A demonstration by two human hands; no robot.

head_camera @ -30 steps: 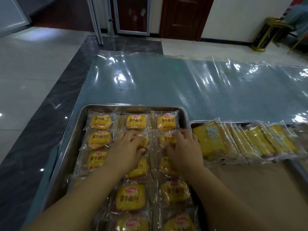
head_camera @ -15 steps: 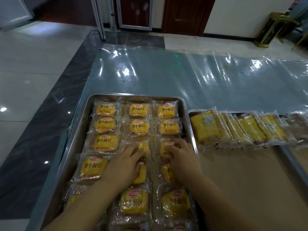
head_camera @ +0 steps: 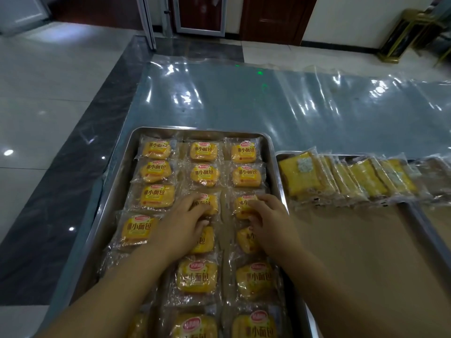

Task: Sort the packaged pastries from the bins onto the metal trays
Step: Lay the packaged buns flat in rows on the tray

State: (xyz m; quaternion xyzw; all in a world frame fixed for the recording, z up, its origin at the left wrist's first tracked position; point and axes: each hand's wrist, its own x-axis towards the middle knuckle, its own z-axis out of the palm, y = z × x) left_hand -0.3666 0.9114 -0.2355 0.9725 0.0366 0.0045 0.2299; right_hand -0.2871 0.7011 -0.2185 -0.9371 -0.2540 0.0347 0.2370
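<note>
A metal tray (head_camera: 114, 193) in front of me holds several wrapped yellow small-bread packs in three columns. My left hand (head_camera: 180, 225) lies over the middle column, its fingers and thumb curled round the third-row pack (head_camera: 211, 203). My right hand (head_camera: 271, 223) pinches the third-row pack of the right column (head_camera: 240, 207) between fingers and thumb. Both packs lie low on the tray. My hands partly hide the packs in the row just behind them.
A second metal tray (head_camera: 280, 156) on the right is lined with brown paper (head_camera: 353, 259) and carries a row of long yellow pastry packs (head_camera: 341, 179) along its far edge. Clear plastic sheeting (head_camera: 268, 103) covers the table beyond. The table's left edge drops to a dark floor strip.
Both hands have drawn back towards me from the second row of packs to the third row. The second-row packs now lie uncovered.
</note>
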